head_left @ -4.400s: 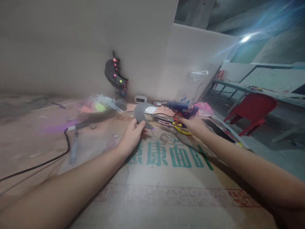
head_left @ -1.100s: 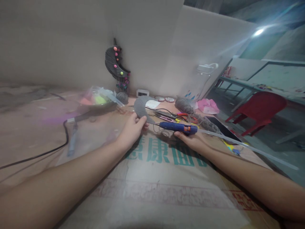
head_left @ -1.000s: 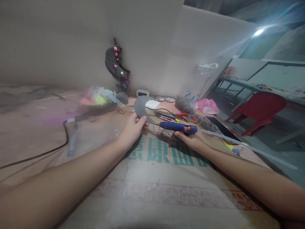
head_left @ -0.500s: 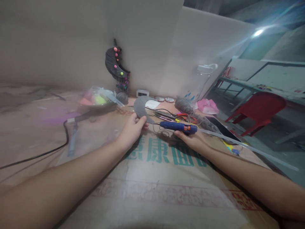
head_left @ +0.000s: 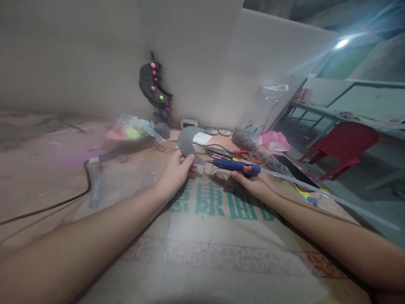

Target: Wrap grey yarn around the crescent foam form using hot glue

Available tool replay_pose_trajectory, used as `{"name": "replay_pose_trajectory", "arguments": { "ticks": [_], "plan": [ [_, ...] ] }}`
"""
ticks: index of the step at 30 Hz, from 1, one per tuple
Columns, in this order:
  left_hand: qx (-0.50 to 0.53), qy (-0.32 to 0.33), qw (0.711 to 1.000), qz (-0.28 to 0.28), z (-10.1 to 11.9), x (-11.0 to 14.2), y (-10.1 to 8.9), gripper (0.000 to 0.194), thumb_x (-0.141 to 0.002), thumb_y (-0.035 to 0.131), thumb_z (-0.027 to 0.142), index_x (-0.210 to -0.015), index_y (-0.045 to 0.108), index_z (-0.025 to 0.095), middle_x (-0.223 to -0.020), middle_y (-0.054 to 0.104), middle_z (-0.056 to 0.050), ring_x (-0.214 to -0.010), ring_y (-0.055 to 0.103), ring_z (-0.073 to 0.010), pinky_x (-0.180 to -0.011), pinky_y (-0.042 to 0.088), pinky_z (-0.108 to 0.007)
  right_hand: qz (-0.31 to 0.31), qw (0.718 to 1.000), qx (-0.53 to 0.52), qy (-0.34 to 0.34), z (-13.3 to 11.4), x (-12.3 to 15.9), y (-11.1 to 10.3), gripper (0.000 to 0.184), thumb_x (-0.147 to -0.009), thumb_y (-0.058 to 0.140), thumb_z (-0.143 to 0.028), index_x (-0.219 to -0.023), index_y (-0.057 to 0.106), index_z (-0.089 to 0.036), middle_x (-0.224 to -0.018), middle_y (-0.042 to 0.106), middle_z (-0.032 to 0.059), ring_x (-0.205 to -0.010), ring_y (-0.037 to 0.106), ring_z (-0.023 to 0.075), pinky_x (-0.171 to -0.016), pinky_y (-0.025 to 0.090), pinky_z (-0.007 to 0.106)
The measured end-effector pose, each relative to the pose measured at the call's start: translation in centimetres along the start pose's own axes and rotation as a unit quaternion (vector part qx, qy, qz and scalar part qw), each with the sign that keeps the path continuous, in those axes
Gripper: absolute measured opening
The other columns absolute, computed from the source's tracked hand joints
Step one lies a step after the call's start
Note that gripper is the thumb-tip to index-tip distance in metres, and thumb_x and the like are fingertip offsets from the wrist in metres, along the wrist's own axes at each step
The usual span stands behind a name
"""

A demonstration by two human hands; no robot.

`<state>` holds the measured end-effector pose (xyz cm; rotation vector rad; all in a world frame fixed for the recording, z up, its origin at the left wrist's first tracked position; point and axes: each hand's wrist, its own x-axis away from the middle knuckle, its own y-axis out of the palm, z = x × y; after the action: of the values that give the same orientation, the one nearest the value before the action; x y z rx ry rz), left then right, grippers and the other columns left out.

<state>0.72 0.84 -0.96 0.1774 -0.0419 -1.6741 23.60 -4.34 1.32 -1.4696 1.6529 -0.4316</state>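
My left hand (head_left: 177, 171) pinches a grey crescent (head_left: 186, 141); beside it, my right hand (head_left: 248, 181) clasps a blue plastic glue gun (head_left: 232, 165); before it, green tabletop (head_left: 53, 185) lettering (head_left: 211, 199) includes "康面".

L & R forearms (head_left: 104, 240) bare

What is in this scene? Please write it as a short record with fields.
Left hand: holds grey crescent
Right hand: holds glue gun
Nozzle: by grey crescent's lower tip; contact unclear
Glue stick: sticks out behind glue gun
Beyond hands: yarn, pink plastic, bottle
Under hands: cardboard with green characters
Background: red chair
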Motion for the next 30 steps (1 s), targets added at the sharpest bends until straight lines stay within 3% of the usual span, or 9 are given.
{"name": "replay_pose_trajectory", "arguments": {
  "ticks": [3, 7, 14, 17, 21, 25, 30],
  "plan": [
    [0.008, -0.004, 1.000, 0.005, 0.0, 0.0, 0.0, 0.017, -0.080, 0.062, 0.031, -0.087, 0.054, 0.017, -0.065, 0.060, 0.002, -0.056, 0.058, -0.0103, -0.054, 0.047, -0.020, 0.019, 1.000, 0.006, 0.025, 0.0, -0.1, -0.3, 0.032, -0.081, 0.056, -0.051, -0.080, 0.066, -0.021, -0.084, 0.073, 0.0078, -0.085, 0.069, 0.0284, -0.082, 0.056, 0.041],
    [0.022, -0.008, 1.000, 0.013, 0.3, 0.2, 0.0, 0.017, -0.081, 0.061, 0.030, -0.089, 0.055, 0.017, -0.065, 0.060, 0.002, -0.056, 0.057, -0.0099, -0.055, 0.047, -0.020, 0.028, 0.999, -0.032, 0.004, 0.0, -0.4, -1.1, 0.037, -0.086, 0.050, -0.053, -0.070, 0.062, -0.021, -0.076, 0.067, 0.0045, -0.077, 0.065, 0.0220, -0.080, 0.053, 0.035],
    [0.038, -0.017, 0.999, 0.025, 0.7, 0.3, 0.3, 0.016, -0.079, 0.061, 0.028, -0.088, 0.053, 0.017, -0.062, 0.059, 0.002, -0.053, 0.056, -0.0102, -0.052, 0.047, -0.020, 0.054, 0.984, -0.168, 0.005, -1.0, -2.0, -2.8, 0.036, -0.088, 0.052, -0.050, -0.086, 0.069, -0.019, -0.091, 0.071, 0.0050, -0.089, 0.067, 0.0205, -0.084, 0.052, 0.030],
    [0.042, -0.009, 0.999, 0.020, 0.7, 0.3, 0.4, 0.017, -0.079, 0.060, 0.028, -0.090, 0.054, 0.017, -0.064, 0.059, 0.003, -0.054, 0.056, -0.0100, -0.054, 0.047, -0.020, 0.060, 0.988, -0.128, 0.061, -1.4, -4.1, -3.1, 0.039, -0.084, 0.057, -0.053, -0.093, 0.071, -0.017, -0.094, 0.073, 0.0068, -0.089, 0.068, 0.0214, -0.084, 0.052, 0.032],
    [0.046, -0.009, 0.999, 0.011, 0.5, 0.2, 0.3, 0.020, -0.078, 0.062, 0.032, -0.088, 0.053, 0.018, -0.063, 0.059, 0.003, -0.054, 0.057, -0.0105, -0.053, 0.047, -0.021, 0.030, 0.991, 0.019, 0.132, -1.2, -8.4, -3.0, 0.047, -0.075, 0.064, -0.060, -0.094, 0.074, -0.018, -0.088, 0.074, 0.0075, -0.082, 0.067, 0.0231, -0.075, 0.051, 0.032],
    [0.047, -0.001, 0.999, 0.001, 0.0, 0.0, 0.2, 0.027, -0.074, 0.066, 0.038, -0.087, 0.053, 0.018, -0.061, 0.058, 0.004, -0.053, 0.056, -0.0110, -0.053, 0.047, -0.022, 0.005, 0.993, 0.037, 0.111, 0.1, -12.9, -1.6, 0.047, -0.079, 0.061, -0.057, -0.098, 0.073, -0.016, -0.082, 0.072, 0.0077, -0.068, 0.064, 0.0186, -0.062, 0.048, 0.028],
    [0.031, 0.005, 1.000, 0.002, -0.2, 0.0, 0.1, 0.028, -0.074, 0.066, 0.038, -0.088, 0.054, 0.018, -0.064, 0.060, 0.003, -0.058, 0.059, -0.0115, -0.057, 0.048, -0.022, -0.007, 0.994, 0.050, 0.100, 2.7, -16.0, 1.4, 0.034, -0.086, 0.060, -0.041, -0.103, 0.071, -0.014, -0.095, 0.073, 0.0076, -0.082, 0.065, 0.0171, -0.073, 0.048, 0.024]
  ]
}}
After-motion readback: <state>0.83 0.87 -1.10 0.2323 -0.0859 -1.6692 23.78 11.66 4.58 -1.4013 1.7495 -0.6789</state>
